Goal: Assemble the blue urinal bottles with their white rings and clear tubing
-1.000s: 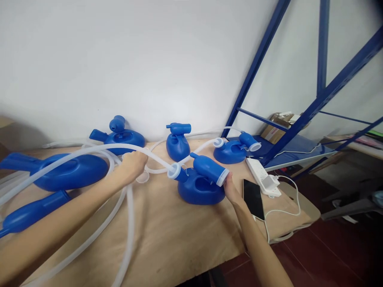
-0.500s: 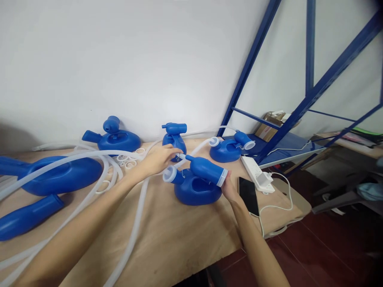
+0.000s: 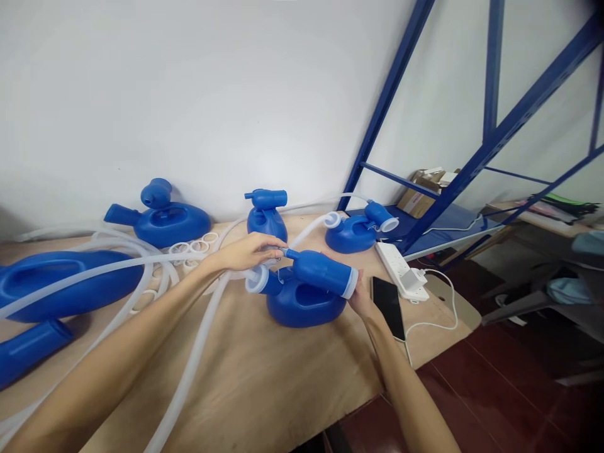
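A blue plastic urinal bottle (image 3: 302, 311) with a loop handle sits on the table. Its short neck carries a whitish translucent cap (image 3: 257, 280). Above the bottle, a blue funnel-shaped cup (image 3: 321, 274) lies tilted, its narrow nozzle pointing left and a white ring (image 3: 350, 283) round its wide mouth. My right hand (image 3: 360, 298) grips that ringed end, its fingers partly hidden behind. My left hand (image 3: 252, 251) pinches the end of a translucent hose (image 3: 193, 358) at the nozzle tip; whether the hose is seated on it I cannot tell.
More blue bottles (image 3: 172, 224) stand along the wall, with another large one (image 3: 70, 283) at left. Several white rings (image 3: 189, 248) and looping hoses lie left of my hands. A phone (image 3: 387, 307) and a power strip (image 3: 401, 270) lie right, beside a blue metal rack (image 3: 377, 123).
My view has turned slightly right, so most things sit further left. My left fingers and the nozzle have come closer together. Both hands keep their holds.
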Demonstrator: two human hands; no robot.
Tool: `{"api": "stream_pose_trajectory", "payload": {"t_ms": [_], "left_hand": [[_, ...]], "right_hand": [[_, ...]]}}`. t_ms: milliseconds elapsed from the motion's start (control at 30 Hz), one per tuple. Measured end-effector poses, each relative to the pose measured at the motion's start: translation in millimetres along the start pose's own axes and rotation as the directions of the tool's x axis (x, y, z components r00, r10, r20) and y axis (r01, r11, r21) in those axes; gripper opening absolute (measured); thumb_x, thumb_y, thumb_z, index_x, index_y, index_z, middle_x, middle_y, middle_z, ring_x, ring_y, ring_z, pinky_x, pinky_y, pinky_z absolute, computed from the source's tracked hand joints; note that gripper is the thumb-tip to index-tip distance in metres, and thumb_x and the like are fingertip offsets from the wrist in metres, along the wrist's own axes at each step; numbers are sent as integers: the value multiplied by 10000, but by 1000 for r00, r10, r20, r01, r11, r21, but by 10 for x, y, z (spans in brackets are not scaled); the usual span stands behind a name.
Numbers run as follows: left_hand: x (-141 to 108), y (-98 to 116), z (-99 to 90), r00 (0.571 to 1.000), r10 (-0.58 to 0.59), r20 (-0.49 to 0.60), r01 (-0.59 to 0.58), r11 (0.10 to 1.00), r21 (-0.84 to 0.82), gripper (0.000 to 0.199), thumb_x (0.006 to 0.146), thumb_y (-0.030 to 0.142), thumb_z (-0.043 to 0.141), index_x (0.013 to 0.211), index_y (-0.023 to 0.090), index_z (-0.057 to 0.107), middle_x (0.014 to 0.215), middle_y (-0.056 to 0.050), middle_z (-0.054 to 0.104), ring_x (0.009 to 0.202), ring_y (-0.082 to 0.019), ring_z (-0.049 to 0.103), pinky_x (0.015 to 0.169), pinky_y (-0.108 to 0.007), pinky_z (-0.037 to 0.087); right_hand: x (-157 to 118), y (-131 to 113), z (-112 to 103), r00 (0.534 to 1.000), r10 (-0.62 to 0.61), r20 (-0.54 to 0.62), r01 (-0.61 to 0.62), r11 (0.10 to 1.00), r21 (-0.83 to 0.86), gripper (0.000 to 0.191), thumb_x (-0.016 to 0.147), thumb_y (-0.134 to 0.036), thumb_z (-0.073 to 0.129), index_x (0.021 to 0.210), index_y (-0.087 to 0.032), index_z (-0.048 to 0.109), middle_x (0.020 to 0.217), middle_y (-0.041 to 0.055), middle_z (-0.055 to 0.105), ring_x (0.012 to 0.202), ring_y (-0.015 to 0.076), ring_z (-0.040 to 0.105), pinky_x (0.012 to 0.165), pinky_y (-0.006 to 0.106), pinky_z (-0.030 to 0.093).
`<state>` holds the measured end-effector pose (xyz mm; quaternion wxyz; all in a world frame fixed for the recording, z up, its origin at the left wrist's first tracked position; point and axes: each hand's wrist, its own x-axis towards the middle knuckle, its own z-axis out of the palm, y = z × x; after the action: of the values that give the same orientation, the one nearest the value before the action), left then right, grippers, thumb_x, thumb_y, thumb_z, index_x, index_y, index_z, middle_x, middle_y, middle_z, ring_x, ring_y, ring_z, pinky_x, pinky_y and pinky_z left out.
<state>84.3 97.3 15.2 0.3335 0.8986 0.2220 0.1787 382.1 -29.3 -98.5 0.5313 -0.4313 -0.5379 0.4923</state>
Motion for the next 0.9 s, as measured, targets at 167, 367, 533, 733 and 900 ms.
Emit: {"api": "stream_pose_trajectory", "payload": {"t_ms": [167,367,533,733,900], "left_hand": [[-16,-22,37,992,117,-47,-115,993,39,330,1020,388,593,1207,191,780,1020,-77,787,791,-164,687,712,-257,511],[-16,25,116,981,177,-82,-168,980,107,309,1042,369,570,1188,208,789,939,-61,749,739,-146,666,694,-243,497],[50,125,116,979,200,-44,-195,977,87,280,1023,356,593,1094,183,801,884,-54,739,673,-127,618,614,-224,449],[96,215,62,979,200,31,-203,958,205,266,1028,329,580,1029,180,800,842,-44,736,683,-138,632,638,-239,451],[69,280,79,989,132,-67,-90,894,438,298,1034,322,598,1272,205,733,1161,-95,759,1005,-230,704,861,-330,525]], "right_hand": [[22,-60,-34,1000,-9,20,11,991,-137,1070,836,-989,230,1543,-264,575,1460,120,673,1541,339,445,1295,557,367],[-14,-292,24,994,-7,113,36,967,-253,1090,816,-998,197,1557,-287,561,1489,105,652,1545,334,438,1316,532,333],[-80,-374,28,986,-20,168,80,930,-359,1011,884,-937,196,1568,-281,548,1500,117,639,1554,330,422,1352,532,248],[-67,-298,-6,989,-1,146,51,941,-334,1048,860,-953,162,1594,-291,508,1536,105,613,1575,324,388,1351,526,240],[-50,-314,61,990,-15,141,64,935,-348,1048,865,-939,108,1608,-302,483,1599,61,555,1617,281,304,1360,478,223]]}}
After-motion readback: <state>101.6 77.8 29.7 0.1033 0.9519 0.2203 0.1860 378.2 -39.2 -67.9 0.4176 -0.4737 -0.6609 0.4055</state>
